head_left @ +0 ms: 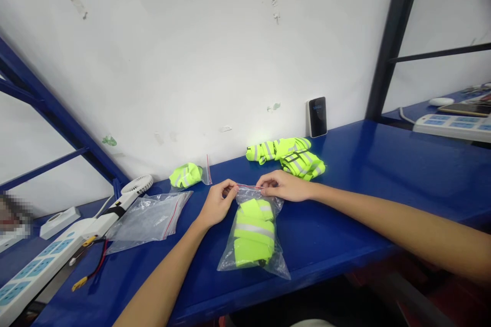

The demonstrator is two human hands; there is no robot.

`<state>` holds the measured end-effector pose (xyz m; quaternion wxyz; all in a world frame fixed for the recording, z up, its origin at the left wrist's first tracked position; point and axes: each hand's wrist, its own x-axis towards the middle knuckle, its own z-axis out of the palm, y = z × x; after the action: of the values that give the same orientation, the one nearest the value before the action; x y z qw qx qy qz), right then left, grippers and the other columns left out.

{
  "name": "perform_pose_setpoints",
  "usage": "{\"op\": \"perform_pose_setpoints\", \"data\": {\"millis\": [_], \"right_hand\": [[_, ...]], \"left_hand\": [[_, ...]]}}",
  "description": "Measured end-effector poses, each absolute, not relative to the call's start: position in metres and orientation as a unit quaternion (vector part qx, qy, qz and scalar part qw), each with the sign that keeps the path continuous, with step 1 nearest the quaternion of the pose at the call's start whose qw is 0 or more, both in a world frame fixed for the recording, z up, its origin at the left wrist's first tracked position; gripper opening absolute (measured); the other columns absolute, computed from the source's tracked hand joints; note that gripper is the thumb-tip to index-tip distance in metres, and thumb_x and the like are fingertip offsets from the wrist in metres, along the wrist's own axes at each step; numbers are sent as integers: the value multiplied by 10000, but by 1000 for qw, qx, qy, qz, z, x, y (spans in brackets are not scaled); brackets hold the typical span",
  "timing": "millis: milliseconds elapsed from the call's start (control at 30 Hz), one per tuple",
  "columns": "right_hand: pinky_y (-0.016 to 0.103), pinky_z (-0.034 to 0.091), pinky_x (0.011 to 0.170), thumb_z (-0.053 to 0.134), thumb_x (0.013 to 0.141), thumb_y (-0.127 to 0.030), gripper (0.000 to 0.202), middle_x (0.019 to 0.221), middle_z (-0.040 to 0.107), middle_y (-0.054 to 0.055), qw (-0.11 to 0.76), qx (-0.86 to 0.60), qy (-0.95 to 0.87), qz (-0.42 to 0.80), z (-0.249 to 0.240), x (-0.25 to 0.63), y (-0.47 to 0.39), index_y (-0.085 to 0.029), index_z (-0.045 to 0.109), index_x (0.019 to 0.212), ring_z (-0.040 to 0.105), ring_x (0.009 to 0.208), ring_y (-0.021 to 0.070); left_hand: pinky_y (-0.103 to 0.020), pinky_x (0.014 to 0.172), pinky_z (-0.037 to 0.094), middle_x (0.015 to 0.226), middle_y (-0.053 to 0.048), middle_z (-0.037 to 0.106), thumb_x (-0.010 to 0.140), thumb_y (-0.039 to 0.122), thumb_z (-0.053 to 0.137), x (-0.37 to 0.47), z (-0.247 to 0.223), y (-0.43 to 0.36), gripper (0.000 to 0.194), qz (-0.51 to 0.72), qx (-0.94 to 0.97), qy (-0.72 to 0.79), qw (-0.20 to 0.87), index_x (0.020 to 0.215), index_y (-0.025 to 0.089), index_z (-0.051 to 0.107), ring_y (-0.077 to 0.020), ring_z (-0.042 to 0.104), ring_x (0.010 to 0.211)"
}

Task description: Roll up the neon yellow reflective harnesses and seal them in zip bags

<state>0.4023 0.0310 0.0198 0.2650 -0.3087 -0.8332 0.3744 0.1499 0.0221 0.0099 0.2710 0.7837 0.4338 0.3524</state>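
Observation:
A clear zip-lock bag [282,265] lies near the front edge of the blue table, its red-lined top pointing away from me. Inside it is a folded neon-yellow reflective vest [253,245] with silver stripes. My left hand [219,201] pinches the left end of the bag's zip between thumb and fingers. On the right end of the same zip, my right hand [282,185] is closed with thumb and fingertips. Just beyond the right hand lies a folded neon-yellow vest [303,164], touching another rolled vest [276,148] by the wall.
Left of my hands lies a stack of clear zip-lock bags [148,219]. A bagged vest [186,175] rests against the wall. A white power strip [38,265], a small fan [137,184] and a red-black cable [100,255] occupy the left. A black-fronted device [317,117] stands at the back right.

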Motion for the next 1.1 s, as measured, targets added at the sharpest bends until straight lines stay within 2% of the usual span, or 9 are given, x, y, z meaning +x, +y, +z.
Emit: {"op": "perform_pose_setpoints", "data": {"millis": [133, 233, 400, 600, 833, 1100], "right_hand": [[237, 436, 633, 638, 811, -296, 238, 834, 680, 36, 208, -295, -820, 444, 33, 404, 30, -148, 710, 982, 592, 742, 154], [223, 411, 572, 595, 825, -314, 219, 769, 662, 22, 192, -315, -804, 466, 35, 401, 26, -147, 713, 902, 576, 686, 140], [223, 369, 553, 545, 818, -246, 188, 660, 619, 2, 234, -323, -813, 425, 24, 392, 19, -134, 673, 738, 506, 593, 114], [214, 363, 521, 564, 788, -210, 108, 613, 590, -20, 258, -311, -824, 397, 18, 389, 15, -150, 653, 771, 497, 545, 108], [209, 352, 525, 551, 840, -219, 122, 605, 571, -27, 250, -280, -869, 322, 20, 388, 7, -147, 638, 793, 469, 541, 96], [208, 356, 532, 545, 821, -177, 97, 603, 568, -32, 260, -269, -876, 304, 17, 388, 8, -158, 608, 750, 476, 541, 95]], "left_hand": [[-219, 604, 382, 731, -10, 595, 928, 368, 477, 164, 15, 8, 282, 321, 810, 417, 258, 831, 143, 616, -131, 520, 671], [-207, 575, 365, 714, -1, 579, 918, 317, 481, 176, 17, -1, 235, 289, 836, 387, 259, 812, 147, 603, -123, 510, 663], [-215, 604, 384, 708, 1, 579, 918, 306, 482, 182, 16, -4, 215, 285, 843, 378, 255, 847, 149, 610, -120, 510, 658], [-228, 657, 414, 746, -13, 607, 914, 354, 511, 178, 15, -1, 240, 294, 835, 370, 281, 863, 151, 629, -131, 535, 692], [-232, 665, 403, 760, -16, 633, 907, 334, 525, 179, 21, -4, 234, 251, 848, 360, 298, 825, 146, 638, -138, 538, 714], [-233, 668, 391, 759, -6, 621, 924, 309, 500, 178, 19, -4, 228, 252, 855, 350, 289, 816, 147, 619, -130, 532, 705]]}}
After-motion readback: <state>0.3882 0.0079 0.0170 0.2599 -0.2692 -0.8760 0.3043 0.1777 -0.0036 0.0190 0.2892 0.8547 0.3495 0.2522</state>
